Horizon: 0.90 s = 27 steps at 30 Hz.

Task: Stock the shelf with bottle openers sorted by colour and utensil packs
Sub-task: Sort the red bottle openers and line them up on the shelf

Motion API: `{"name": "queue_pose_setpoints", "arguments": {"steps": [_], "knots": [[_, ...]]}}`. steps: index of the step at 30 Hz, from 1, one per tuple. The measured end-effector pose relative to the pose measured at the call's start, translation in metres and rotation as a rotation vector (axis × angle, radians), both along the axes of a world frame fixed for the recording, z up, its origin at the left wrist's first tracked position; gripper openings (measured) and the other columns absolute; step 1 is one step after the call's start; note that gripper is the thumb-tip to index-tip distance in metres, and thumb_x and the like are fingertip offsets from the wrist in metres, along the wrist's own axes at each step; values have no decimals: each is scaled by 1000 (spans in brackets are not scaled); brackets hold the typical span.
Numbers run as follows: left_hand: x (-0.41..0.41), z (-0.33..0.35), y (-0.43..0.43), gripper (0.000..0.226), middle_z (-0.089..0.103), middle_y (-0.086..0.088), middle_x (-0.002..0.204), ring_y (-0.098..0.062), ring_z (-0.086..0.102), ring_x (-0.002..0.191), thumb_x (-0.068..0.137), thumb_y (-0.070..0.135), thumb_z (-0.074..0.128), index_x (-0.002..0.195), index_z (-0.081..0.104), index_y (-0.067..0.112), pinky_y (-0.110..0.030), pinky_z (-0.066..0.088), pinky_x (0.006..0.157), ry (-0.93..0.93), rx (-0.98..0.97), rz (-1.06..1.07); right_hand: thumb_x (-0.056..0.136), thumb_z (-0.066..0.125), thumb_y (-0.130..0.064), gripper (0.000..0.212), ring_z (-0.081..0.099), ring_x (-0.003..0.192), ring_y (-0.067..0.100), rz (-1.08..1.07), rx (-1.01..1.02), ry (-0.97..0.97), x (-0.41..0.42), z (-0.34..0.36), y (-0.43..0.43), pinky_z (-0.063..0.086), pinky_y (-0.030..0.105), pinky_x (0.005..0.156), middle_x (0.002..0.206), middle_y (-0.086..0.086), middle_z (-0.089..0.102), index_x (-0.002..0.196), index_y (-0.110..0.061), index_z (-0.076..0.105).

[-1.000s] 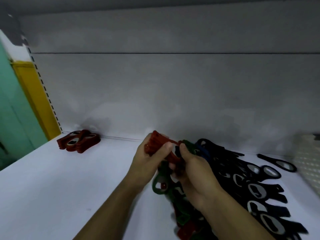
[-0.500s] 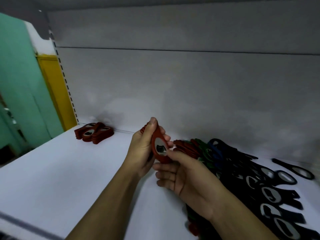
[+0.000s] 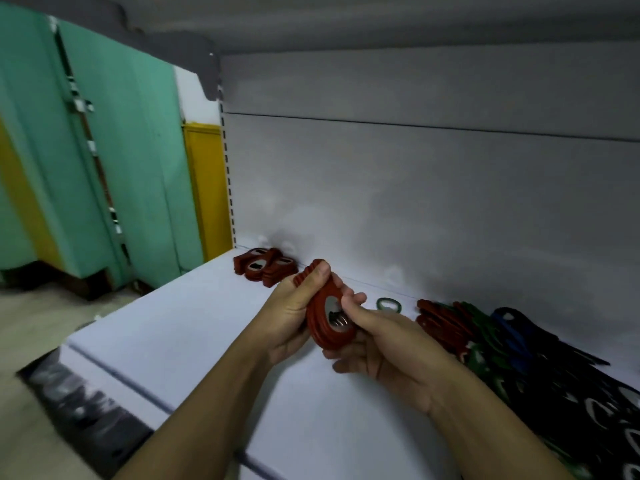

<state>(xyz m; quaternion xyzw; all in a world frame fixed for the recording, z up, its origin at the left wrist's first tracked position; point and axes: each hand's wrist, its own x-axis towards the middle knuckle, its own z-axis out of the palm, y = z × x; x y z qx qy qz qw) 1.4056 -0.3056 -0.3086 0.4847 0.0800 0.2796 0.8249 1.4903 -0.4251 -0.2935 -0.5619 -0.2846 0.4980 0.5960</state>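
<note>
Both hands, left (image 3: 289,315) and right (image 3: 388,348), grip stacked red openers (image 3: 327,320) between them (upright).

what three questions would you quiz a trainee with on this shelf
1. True or false: both the left hand and the right hand hold the stack of red openers.
2. The sorted red pile lies: A) in the shelf's back left corner, B) at its front edge, C) on the floor.
3. Fill in: the lone opener left of the mixed pile is ___.
Key: 1 true; 2 A; 3 green.
</note>
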Motion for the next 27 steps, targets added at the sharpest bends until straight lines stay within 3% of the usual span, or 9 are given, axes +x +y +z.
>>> {"name": "queue_pose_setpoints", "arguments": {"steps": [3,7,9,12,14,17,21,24,27], "knots": [[-12,0,22,29,69,-16,83,-30,70,96,83,33,56,81,62,5,-40,58,85,4,31,33,87,62,-36,40,61,57,15,-16,49,0,-13,2,22,48,25,47,71,9,68,96,3,67],[-23,-2,54,45,71,-13,95,-26,69,97,84,45,56,97,63,3,-35,56,85,104,141,120,95,58,-28,35,59,56,16,-50,58,-34,-19,-1,55,49,25,48,74,13,66,99,6,66],[-24,-6,70,53,71,-8,101,-22,68,96,85,52,53,109,62,5,-26,56,81,283,367,335,96,59,-28,36,60,56,17,-142,10,-76,-15,-9,75,49,25,50,78,16,68,104,6,66],[-29,-23,102,34,65,0,104,-11,63,90,95,38,56,116,59,11,-8,45,71,490,787,764,92,65,-29,31,60,54,20,-284,-129,-95,-6,-21,101,48,28,51,77,18,70,100,1,67],[-33,-38,125,34,61,-3,115,-19,57,102,93,31,61,124,57,15,-22,46,81,638,1117,878,86,69,-26,28,59,49,22,-349,-191,-129,4,-29,118,46,27,48,73,19,71,92,2,67],[-33,-56,142,57,52,-3,136,-25,43,124,84,37,61,136,49,20,-39,38,103,800,1410,806,84,72,-22,24,56,42,23,-439,-229,-190,18,-37,143,45,25,42,64,18,69,84,2,66],[-30,-64,150,84,34,-1,153,-21,29,139,76,50,55,150,28,21,-40,24,116,780,1427,707,87,69,-26,31,58,44,26,-491,-265,-325,34,-42,176,51,30,45,66,19,69,81,4,66],[-28,-69,151,87,21,3,159,-18,13,146,81,51,56,153,16,26,-45,11,121,828,1500,636,86,69,-30,33,62,49,29,-486,-329,-416,39,-46,194,55,33,49,74,18,70,81,2,66],[-25,-69,151,85,10,6,162,-16,1,149,85,51,55,154,10,31,-48,-3,121,914,1570,559,86,68,-34,31,64,61,25,-467,-362,-491,41,-50,206,50,27,49,81,12,69,84,-3,67]]}}
